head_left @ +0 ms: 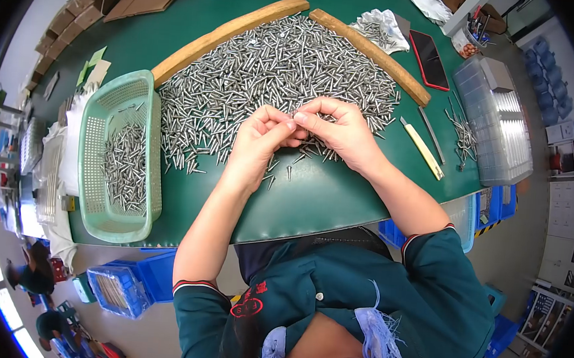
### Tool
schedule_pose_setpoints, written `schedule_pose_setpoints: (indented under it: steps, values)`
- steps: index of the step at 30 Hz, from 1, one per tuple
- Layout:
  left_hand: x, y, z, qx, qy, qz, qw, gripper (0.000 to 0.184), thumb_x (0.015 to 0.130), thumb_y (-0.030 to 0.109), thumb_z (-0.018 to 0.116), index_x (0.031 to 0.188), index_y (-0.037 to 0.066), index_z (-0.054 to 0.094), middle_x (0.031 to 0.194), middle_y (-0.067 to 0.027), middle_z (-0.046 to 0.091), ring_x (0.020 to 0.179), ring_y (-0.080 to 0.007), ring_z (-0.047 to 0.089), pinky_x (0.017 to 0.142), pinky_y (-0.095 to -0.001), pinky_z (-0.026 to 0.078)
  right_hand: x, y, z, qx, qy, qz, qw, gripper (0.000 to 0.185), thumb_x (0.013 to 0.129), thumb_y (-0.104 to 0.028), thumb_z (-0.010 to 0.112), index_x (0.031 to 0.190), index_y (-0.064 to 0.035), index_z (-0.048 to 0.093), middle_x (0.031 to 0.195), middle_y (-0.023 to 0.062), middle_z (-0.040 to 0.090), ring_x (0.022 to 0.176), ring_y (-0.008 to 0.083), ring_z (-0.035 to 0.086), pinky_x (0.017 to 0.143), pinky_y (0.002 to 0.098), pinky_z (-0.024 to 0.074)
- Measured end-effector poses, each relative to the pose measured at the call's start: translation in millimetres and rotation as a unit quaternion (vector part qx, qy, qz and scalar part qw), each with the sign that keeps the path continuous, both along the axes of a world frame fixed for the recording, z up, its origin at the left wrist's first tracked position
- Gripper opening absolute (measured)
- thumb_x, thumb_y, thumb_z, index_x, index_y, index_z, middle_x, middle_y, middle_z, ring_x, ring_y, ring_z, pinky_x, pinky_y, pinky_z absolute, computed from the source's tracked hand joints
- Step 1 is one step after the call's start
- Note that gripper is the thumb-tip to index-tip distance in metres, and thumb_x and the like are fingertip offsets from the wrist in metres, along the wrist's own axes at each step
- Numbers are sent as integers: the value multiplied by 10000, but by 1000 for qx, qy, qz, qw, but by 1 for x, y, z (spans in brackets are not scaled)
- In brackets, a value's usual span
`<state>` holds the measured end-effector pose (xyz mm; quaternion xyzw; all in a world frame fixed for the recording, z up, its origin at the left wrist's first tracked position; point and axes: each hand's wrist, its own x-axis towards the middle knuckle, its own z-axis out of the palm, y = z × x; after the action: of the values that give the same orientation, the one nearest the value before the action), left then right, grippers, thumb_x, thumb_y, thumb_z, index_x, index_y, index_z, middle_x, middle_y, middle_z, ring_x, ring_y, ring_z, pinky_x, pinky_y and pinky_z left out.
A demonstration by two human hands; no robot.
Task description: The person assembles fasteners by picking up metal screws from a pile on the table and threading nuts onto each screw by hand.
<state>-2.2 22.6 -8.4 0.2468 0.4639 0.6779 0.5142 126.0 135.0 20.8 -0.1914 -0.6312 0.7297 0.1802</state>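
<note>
My left hand (262, 139) and my right hand (341, 131) meet fingertip to fingertip over the front of a wide heap of small metal screws (261, 71). Thumbs and forefingers are pinched together on both hands. A tiny dark bit shows between the tips, but the fingers hide what it is. Beneath the hands lie several loose screws, one of them a single screw (289, 173) on the green tabletop (312, 201). To the left stands a light green plastic basket (153, 189) with more of these screws inside.
Two wooden strips (234, 34) (375, 55) border the heap at the back. On the right lie a yellow-handled cutter (423, 148), a thin metal strip (431, 134), a red-edged phone (429, 60) and clear plastic boxes (493, 127). Other people (34, 268) are at the far left.
</note>
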Motion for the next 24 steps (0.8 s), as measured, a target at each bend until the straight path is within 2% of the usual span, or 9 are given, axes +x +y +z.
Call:
schedule_pose_setpoints:
  steps: [3,4,9,10,13,16,19,22,24]
  values:
    - [4,0,6,-6,43,4,999,94,873,94,557,911,17,519,842,-107,638,775,-151,632,703,-246,504,1,0,2,-79,-5,10,997,158,874,-172,593,885,-17,624,753,-10,590,626,16,512,535,149,409]
    - [5,-1,8,-5,30,5,1000,98,878,105,551,915,19,522,845,-104,639,773,-148,631,701,-245,502,1,3,-2,-149,-3,23,989,161,878,-183,586,890,-25,614,735,-21,568,592,5,481,488,137,372]
    - [5,-2,14,-5,15,-14,1000,125,900,151,520,933,31,530,870,-89,639,766,-136,627,697,-238,491,-2,10,-13,-458,-33,45,887,186,893,-236,559,916,-51,567,685,-52,471,478,-27,349,324,107,205]
    - [5,-2,13,-9,17,-12,1000,119,900,154,518,925,38,530,868,-86,633,767,-138,624,699,-243,491,-3,11,-17,-491,-26,58,869,179,893,-229,552,908,-51,562,710,-37,490,472,-23,357,315,107,210]
    - [4,-2,11,-14,17,-10,1000,107,900,157,515,912,51,528,862,-76,621,768,-141,618,702,-254,489,-2,13,-22,-505,-9,75,860,173,903,-219,516,895,-51,555,719,-24,500,486,-14,371,321,110,220]
    - [3,-2,12,-4,10,-3,1000,99,900,151,516,914,53,524,855,-69,617,763,-136,616,699,-254,489,1,13,-13,-468,6,78,880,187,913,-220,473,882,-53,551,719,-17,500,506,-2,383,332,119,233]
    - [1,-3,12,7,11,12,1000,92,899,143,518,917,53,519,850,-64,613,759,-131,612,694,-253,489,0,12,-10,-395,10,75,916,219,919,-237,451,876,-48,555,728,-17,502,525,0,384,350,126,237]
    - [-1,-3,8,10,17,17,1000,84,893,124,527,931,51,513,851,-58,605,754,-126,603,691,-245,485,-1,7,-10,-248,-17,46,967,213,916,-239,472,901,-53,575,717,-38,502,517,-9,367,365,127,230]
    - [-2,-3,10,5,26,18,999,91,884,105,540,945,45,509,858,-52,595,752,-117,595,691,-233,480,-3,4,-10,-214,-26,46,975,192,916,-228,491,914,-53,572,724,-36,499,512,-7,360,367,125,228]
